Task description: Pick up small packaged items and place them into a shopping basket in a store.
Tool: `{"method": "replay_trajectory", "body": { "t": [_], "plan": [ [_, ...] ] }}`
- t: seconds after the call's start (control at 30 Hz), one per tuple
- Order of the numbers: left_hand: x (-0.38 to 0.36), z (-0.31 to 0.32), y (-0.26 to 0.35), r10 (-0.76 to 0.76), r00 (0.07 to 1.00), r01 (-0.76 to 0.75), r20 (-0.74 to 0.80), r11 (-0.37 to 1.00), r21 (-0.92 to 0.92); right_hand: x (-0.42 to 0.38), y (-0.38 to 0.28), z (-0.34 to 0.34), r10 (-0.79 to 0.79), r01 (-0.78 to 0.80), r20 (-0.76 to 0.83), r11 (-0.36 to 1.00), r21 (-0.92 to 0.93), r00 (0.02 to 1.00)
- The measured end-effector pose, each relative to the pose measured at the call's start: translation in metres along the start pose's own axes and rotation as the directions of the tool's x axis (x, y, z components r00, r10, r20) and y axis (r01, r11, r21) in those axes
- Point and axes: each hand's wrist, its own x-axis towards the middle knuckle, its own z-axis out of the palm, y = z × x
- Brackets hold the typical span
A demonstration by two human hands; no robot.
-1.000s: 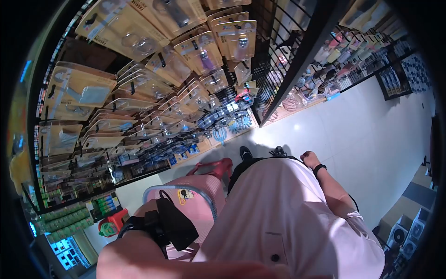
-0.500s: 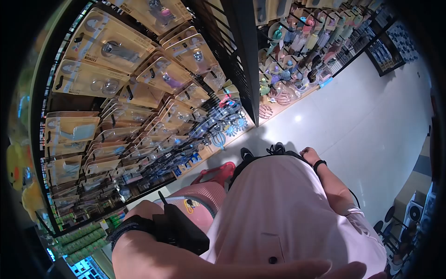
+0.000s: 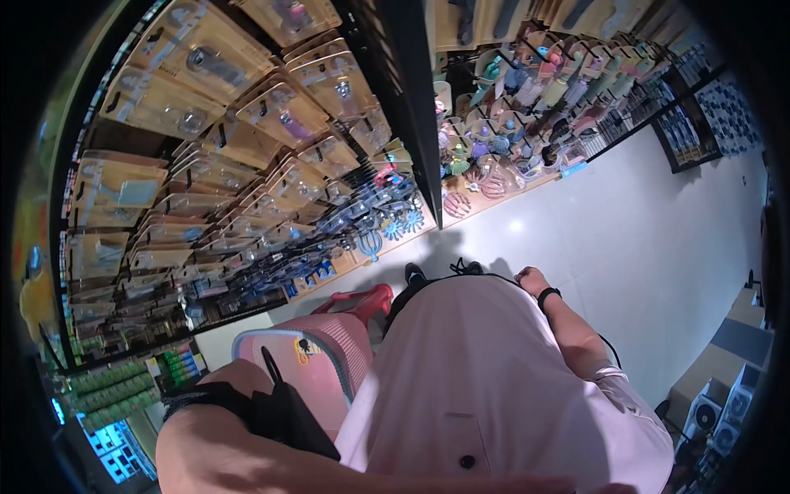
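My right hand (image 3: pixel 533 280) hangs at my right side over the floor, its fingers curled closed, and nothing shows in it. A black band (image 3: pixel 548 296) circles that wrist. My left arm (image 3: pixel 247 453) is bent and crosses the bottom of the view; its hand is blurred at the lower edge, with the fingers hidden. A black bag-like thing (image 3: pixel 292 416) hangs from a dark strap at the bend of this arm. Beside my left leg is a pink mesh basket (image 3: pixel 350 342) with red parts (image 3: pixel 374 305) and a small yellow charm (image 3: pixel 304 352).
On the left, a rack holds several carded packages (image 3: pixel 214 66). Behind a black divider (image 3: pixel 428 165), brushes and hair claws (image 3: pixel 494 173) hang and lie on a shelf. Pale floor (image 3: pixel 609 222) stretches to the right, where boxes (image 3: pixel 724 403) stand at the lower edge.
The racks and my body have shifted left in view. More of the basket and the boxes on the right now shows. The left fingers, seen at the bottom before, have blurred out of sight.
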Motion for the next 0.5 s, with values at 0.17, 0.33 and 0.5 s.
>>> {"method": "replay_trajectory", "body": {
  "t": [0.17,0.33,0.5],
  "plan": [
    [0.023,0.028,-0.001,0.014,0.990,-0.062,-0.141,0.937,-0.344,0.005,-0.004,-0.015,0.002,-0.013,0.065,0.987,0.157,0.998],
    [0.058,0.066,-0.007,0.053,0.952,-0.257,-0.301,0.668,-0.698,0.034,0.047,-0.002,-0.096,0.089,0.053,0.988,0.125,0.994],
    [0.084,0.091,-0.008,0.049,0.926,-0.358,-0.376,0.432,-0.828,0.028,0.055,-0.001,-0.079,0.074,0.041,0.991,0.114,0.996]
  ]
}}
